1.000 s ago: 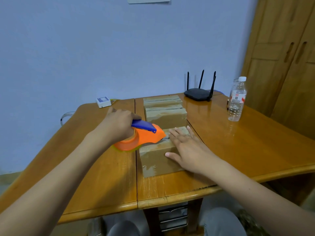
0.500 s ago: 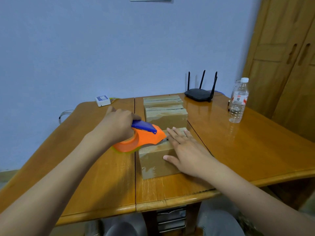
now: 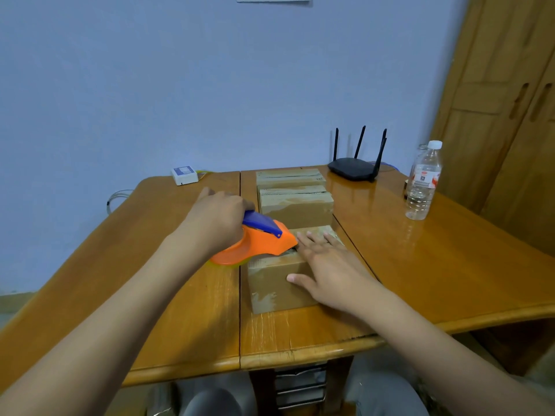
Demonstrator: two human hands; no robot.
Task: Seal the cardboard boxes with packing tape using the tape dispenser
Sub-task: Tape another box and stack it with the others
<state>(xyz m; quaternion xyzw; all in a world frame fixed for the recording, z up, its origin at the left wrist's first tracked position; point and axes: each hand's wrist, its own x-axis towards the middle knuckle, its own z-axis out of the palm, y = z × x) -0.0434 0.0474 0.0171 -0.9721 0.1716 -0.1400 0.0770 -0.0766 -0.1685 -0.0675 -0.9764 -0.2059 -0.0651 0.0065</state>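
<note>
Three cardboard boxes stand in a row down the middle of the wooden table [image 3: 450, 265]. The nearest box [image 3: 276, 283] lies under both hands. My left hand [image 3: 216, 220] grips the orange tape dispenser [image 3: 258, 244] by its blue handle, and the dispenser's nose rests on the left part of that box's top. My right hand [image 3: 327, 265] lies flat on the box top with straight fingers, its thumb down the front face. Behind it sit the middle box [image 3: 297, 208] and the far box [image 3: 289, 177], both with tape along their tops.
A black router [image 3: 354, 168] with antennas stands at the back of the table. A clear water bottle [image 3: 423, 181] stands at the right. A small white device [image 3: 184, 175] with cables sits at the back left. A wooden wardrobe [image 3: 504, 100] fills the right side.
The hands and the dispenser stay in nearly the same place on the nearest box. The head view has shifted slightly.
</note>
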